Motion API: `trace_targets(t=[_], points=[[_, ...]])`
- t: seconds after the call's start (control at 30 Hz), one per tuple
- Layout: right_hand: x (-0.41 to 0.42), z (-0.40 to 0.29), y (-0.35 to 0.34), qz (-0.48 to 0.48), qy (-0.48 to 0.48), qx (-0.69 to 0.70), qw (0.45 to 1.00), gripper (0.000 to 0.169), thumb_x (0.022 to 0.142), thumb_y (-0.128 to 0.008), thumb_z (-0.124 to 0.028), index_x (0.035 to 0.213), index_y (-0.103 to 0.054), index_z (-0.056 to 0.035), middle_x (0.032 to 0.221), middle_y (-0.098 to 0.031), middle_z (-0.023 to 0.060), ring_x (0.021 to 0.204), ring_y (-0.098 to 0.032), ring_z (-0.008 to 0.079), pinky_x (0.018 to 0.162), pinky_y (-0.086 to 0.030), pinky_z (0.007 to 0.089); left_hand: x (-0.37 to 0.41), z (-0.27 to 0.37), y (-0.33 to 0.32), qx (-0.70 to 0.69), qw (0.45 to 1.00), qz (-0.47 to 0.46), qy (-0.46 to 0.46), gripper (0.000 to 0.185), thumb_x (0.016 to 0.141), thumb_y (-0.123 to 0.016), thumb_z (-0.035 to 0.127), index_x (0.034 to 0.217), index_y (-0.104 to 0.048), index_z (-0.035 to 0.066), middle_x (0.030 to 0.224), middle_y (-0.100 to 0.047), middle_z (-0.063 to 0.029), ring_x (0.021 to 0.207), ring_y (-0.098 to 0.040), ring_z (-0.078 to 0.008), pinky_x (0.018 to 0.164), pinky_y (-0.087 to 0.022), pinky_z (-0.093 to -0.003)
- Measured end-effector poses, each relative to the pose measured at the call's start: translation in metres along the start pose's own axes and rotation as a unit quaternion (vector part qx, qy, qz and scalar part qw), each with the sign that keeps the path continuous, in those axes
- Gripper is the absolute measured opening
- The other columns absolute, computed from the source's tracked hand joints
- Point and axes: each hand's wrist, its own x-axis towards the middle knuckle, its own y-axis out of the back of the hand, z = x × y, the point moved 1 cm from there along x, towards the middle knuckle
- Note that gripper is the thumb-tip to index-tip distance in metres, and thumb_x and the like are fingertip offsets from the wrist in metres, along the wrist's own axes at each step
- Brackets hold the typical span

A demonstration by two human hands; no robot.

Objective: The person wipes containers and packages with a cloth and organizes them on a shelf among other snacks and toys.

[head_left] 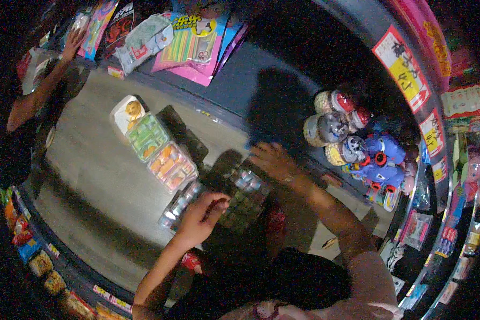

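Observation:
Below me, my left hand (pixel 202 214) has bent fingers over the near end of a row of clear plastic boxes on the floor; whether it grips anything is hidden. The nearest clear box (pixel 180 204) holds shiny small packages. Beyond it lie a box of orange and pink items (pixel 172 166), a box of green items (pixel 147 136) and a white box with a yellow picture (pixel 131 112). My right hand (pixel 274 160) is spread at the edge of the dark lower shelf, with no object visible in it. Another container with shiny small packages (pixel 246 180) sits in shadow between my hands.
Straw packs (pixel 192 44) and a white plastic package (pixel 144 42) lie on the dark shelf (pixel 232 92). Lidded jars (pixel 324 128) and blue toys (pixel 384 160) stand at right. Another person's hand (pixel 73 42) touches goods at upper left. Snack packs (pixel 42 262) line the lower-left shelf.

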Motion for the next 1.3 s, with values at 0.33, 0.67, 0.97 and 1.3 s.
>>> trace_targets(t=[0.33,0.67,0.97,1.3], points=[[0.159,0.037,0.043,0.2,-0.065,0.021,0.977,0.026,0.079,-0.047,-0.012,0.101,-0.06,-0.0142,0.113,-0.055,0.0066,0.11,-0.046,0.0293,0.093,-0.039,0.0439,-0.004,-0.01,0.033,-0.111,0.992,0.048,0.045,0.018,0.089,-0.048,0.0,0.106,-0.053,0.001,0.093,-0.06,-0.0077,0.085,-0.059,-0.0148,0.078,-0.046,-0.0261],[0.186,0.186,0.037,-0.032,-0.439,0.039,0.897,0.046,0.086,-0.04,-0.009,0.131,-0.039,-0.0094,0.127,-0.047,0.0198,0.115,-0.046,0.0376,0.097,-0.038,0.0413,0.051,-0.02,0.058,-0.019,0.998,0.057,-0.027,0.019,0.084,-0.054,0.002,0.103,-0.056,0.005,0.087,-0.063,-0.009,0.086,-0.06,-0.0199,0.076,-0.046,-0.0317],[0.181,0.279,0.029,-0.078,-0.515,0.002,0.854,0.051,0.085,-0.043,-0.014,0.135,-0.034,-0.0138,0.134,-0.038,0.0188,0.119,-0.041,0.0384,0.098,-0.037,0.0441,0.02,-0.051,0.067,-0.034,0.99,0.13,-0.033,0.02,0.082,-0.055,0.001,0.101,-0.056,0.006,0.095,-0.056,-0.0101,0.089,-0.053,-0.0257,0.08,-0.043,-0.0343],[0.123,0.117,0.036,0.019,-0.347,-0.086,0.934,0.051,0.083,-0.048,-0.006,0.131,-0.037,-0.0173,0.124,-0.045,0.0156,0.113,-0.043,0.0386,0.093,-0.039,0.0465,0.007,-0.032,0.076,-0.215,0.97,0.101,0.047,0.018,0.094,-0.045,0.012,0.108,-0.051,0.002,0.091,-0.055,-0.0034,0.083,-0.051,-0.0098,0.075,-0.043,-0.0237]])
